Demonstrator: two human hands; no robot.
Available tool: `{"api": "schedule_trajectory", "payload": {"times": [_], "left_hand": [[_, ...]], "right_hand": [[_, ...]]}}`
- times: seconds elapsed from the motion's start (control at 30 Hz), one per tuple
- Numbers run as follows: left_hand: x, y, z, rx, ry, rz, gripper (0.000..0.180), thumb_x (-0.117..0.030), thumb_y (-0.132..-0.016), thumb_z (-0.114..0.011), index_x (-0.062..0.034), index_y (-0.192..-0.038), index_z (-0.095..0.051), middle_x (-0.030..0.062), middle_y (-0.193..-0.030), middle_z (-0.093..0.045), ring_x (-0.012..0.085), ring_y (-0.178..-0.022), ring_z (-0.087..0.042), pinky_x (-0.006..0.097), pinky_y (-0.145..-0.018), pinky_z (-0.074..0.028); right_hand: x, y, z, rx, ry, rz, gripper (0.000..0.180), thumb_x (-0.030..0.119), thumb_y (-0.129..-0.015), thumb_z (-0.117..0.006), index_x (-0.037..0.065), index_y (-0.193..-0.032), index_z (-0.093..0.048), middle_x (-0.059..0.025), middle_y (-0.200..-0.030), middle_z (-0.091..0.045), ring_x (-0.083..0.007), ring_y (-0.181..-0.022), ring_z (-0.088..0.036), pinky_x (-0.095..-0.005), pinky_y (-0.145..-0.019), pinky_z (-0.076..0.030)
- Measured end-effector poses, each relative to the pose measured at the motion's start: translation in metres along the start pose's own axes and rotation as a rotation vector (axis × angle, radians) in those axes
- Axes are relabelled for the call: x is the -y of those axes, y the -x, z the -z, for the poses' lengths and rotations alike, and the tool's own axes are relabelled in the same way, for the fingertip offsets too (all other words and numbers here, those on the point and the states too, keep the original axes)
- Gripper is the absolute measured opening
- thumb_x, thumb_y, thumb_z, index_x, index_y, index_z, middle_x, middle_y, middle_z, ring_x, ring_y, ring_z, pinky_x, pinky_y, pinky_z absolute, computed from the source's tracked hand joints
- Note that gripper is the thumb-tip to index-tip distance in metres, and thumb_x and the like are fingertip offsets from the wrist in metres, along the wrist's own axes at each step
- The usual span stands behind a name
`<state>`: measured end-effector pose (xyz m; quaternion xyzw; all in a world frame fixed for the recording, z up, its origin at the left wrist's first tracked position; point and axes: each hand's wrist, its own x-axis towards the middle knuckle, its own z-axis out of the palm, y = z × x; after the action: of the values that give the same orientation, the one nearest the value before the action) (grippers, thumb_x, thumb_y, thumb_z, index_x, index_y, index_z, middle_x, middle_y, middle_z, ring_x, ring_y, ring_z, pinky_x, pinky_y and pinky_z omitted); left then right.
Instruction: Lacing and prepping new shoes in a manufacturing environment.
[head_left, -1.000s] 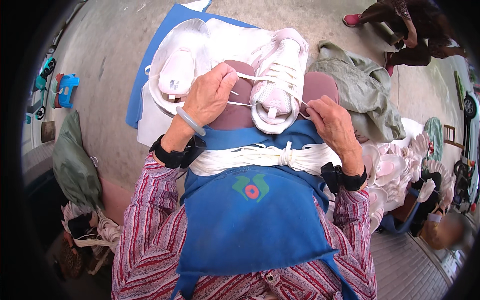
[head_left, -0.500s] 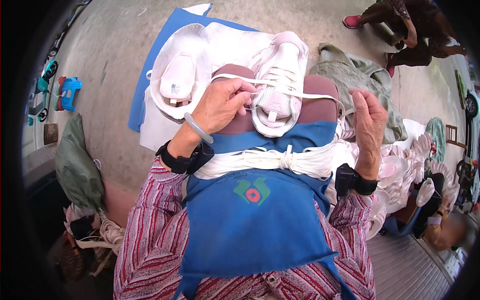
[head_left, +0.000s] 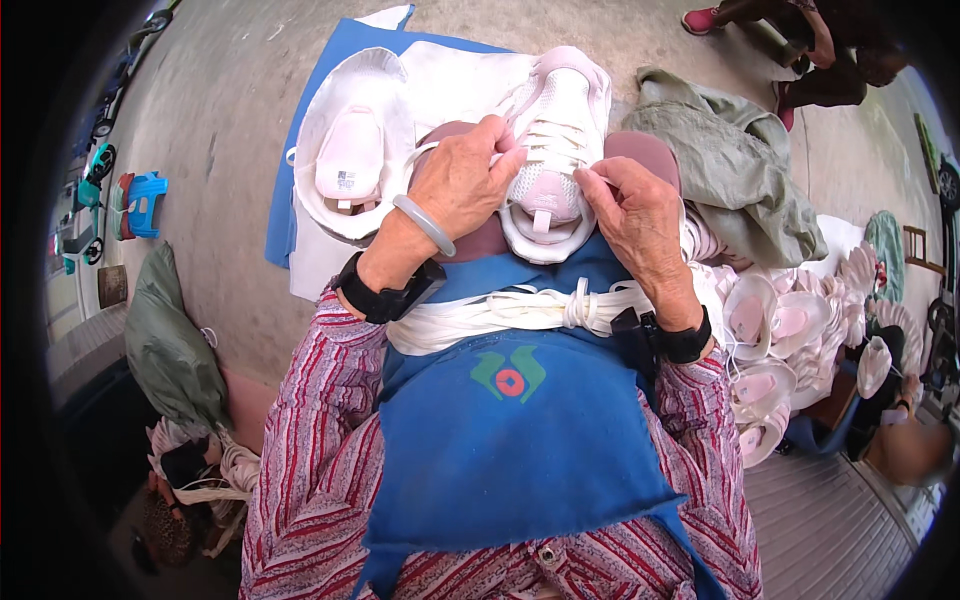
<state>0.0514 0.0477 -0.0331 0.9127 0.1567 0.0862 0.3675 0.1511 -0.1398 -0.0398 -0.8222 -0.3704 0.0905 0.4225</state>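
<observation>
A white and pale pink sneaker lies on my lap, its opening toward me, with a white shoelace threaded across its front. My left hand is closed at the shoe's left eyelet edge, thumb and fingers pinching the lace. On the opposite edge, my right hand pinches the lace between thumb and forefinger. The lace ends are mostly hidden by the fingers. Left of the sneaker rests an unlaced shoe upper with a pale pink tongue. A bundle of white laces stretches across my blue apron.
Many pale shoe uppers are heaped at the right, beside a grey-green cloth. A green sack stands at the left, with a blue stool farther off. Another person's legs show at the far right.
My right hand has come in from the right to the shoe's edge, and the stretched lace no longer spans the gap. My left hand has shifted slightly right and up.
</observation>
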Motion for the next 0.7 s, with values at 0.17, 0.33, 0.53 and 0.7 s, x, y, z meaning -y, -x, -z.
{"api": "schedule_trajectory", "payload": {"times": [0.17, 0.33, 0.53, 0.7], "left_hand": [[-0.007, -0.007, 0.010, 0.189, 0.114, 0.085, 0.018, -0.017, -0.082, -0.066, 0.0001, -0.081, -0.061, 0.0110, -0.072, -0.060, 0.0226, -0.067, -0.058, 0.032, -0.066, -0.047], [-0.005, -0.007, 0.000, 0.109, 0.040, -0.038, 0.015, -0.017, -0.078, -0.063, -0.0026, -0.083, -0.065, 0.0136, -0.073, -0.064, 0.0284, -0.069, -0.061, 0.038, -0.068, -0.049], [-0.014, -0.011, 0.003, 0.121, -0.105, -0.041, 0.013, -0.016, -0.075, -0.062, -0.0062, -0.081, -0.067, 0.0158, -0.073, -0.066, 0.0355, -0.075, -0.064, 0.043, -0.071, -0.050], [-0.017, -0.011, 0.003, 0.135, -0.164, -0.022, 0.011, -0.015, -0.074, -0.062, -0.0074, -0.080, -0.066, 0.0162, -0.070, -0.065, 0.0368, -0.071, -0.064, 0.045, -0.070, -0.050]], "right_hand": [[0.005, -0.011, -0.008, -0.107, 0.093, 0.138, 0.011, 0.016, -0.082, -0.067, 0.006, -0.087, -0.066, -0.0109, -0.079, -0.059, -0.0299, -0.063, -0.062, -0.0384, -0.058, -0.049], [0.018, -0.011, -0.016, -0.027, 0.435, 0.158, 0.009, 0.014, -0.080, -0.064, 0.006, -0.085, -0.064, -0.0105, -0.085, -0.056, -0.0297, -0.066, -0.064, -0.0409, -0.057, -0.052], [0.032, -0.020, -0.017, 0.114, 0.617, 0.073, 0.010, 0.011, -0.076, -0.064, 0.005, -0.084, -0.064, -0.0127, -0.088, -0.058, -0.0317, -0.069, -0.066, -0.0425, -0.059, -0.052], [0.018, -0.033, -0.012, 0.139, 0.495, 0.089, 0.014, 0.013, -0.074, -0.065, 0.004, -0.085, -0.064, -0.0148, -0.085, -0.060, -0.0348, -0.072, -0.065, -0.0448, -0.061, -0.052]]}}
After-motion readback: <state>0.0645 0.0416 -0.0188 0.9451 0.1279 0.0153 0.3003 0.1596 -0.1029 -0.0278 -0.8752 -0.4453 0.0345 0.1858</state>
